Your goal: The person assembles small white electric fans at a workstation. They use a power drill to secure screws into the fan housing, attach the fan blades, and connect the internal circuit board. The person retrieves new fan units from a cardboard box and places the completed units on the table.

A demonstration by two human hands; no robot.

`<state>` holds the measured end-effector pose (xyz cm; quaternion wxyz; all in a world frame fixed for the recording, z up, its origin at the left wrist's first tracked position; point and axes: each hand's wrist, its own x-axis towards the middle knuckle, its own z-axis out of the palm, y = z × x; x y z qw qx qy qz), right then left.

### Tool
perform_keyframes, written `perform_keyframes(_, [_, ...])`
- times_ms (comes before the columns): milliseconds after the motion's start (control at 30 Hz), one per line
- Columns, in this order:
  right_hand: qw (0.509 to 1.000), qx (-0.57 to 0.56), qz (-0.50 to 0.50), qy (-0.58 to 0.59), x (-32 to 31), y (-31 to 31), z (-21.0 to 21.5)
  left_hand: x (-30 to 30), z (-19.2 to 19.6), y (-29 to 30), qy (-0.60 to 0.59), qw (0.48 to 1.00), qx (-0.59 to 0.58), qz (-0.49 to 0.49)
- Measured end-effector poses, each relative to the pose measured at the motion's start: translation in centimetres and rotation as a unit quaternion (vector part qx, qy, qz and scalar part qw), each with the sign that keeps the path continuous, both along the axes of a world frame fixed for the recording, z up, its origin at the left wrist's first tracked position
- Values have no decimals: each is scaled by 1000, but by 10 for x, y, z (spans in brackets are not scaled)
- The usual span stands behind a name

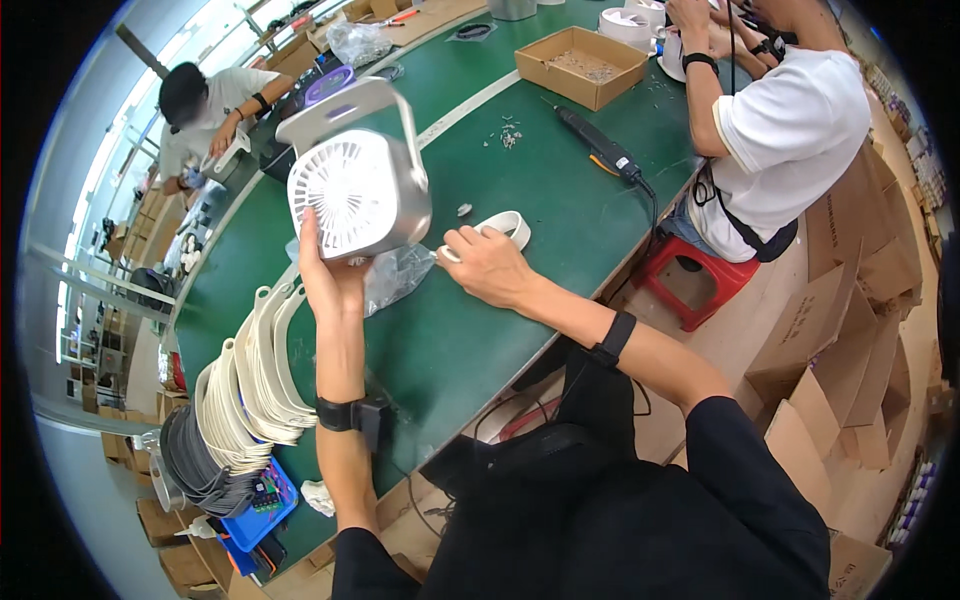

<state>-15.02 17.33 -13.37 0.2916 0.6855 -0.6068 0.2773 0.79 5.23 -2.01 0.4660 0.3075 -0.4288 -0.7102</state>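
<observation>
My left hand (337, 285) holds up a white portable fan (347, 195) from below, thumb on its edge and the other fingers mostly hidden behind it. The fan has a round slotted grille facing me, a silver-grey side and a broad handle arching over its top. Just to its right, my right hand (493, 270) is closed on a white plastic band (516, 228). The band's looped end sticks out beyond the fingers above the table, and a short bit shows at the thumb side. Between both hands lies a crumpled clear plastic bag (400, 278).
Stacked cream handles (262, 375) and dark grey ones (195, 460) stand at the green table's left edge, beside a blue tray (285, 510). Farther off are an electric screwdriver (600, 142), loose screws (510, 133) and a cardboard box (555, 75). A co-worker (790, 110) sits at right on a red stool (690, 285).
</observation>
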Motion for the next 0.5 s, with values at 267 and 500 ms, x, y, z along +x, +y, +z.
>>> perform_keyframes(267, [997, 26, -6, -73, -17, 1, 5, 9, 17, 6, 42, 997, -56, -37])
perform_keyframes(500, [988, 103, -29, -112, -29, 14, 8, 89, 26, 40, -19, 970, -234, 62])
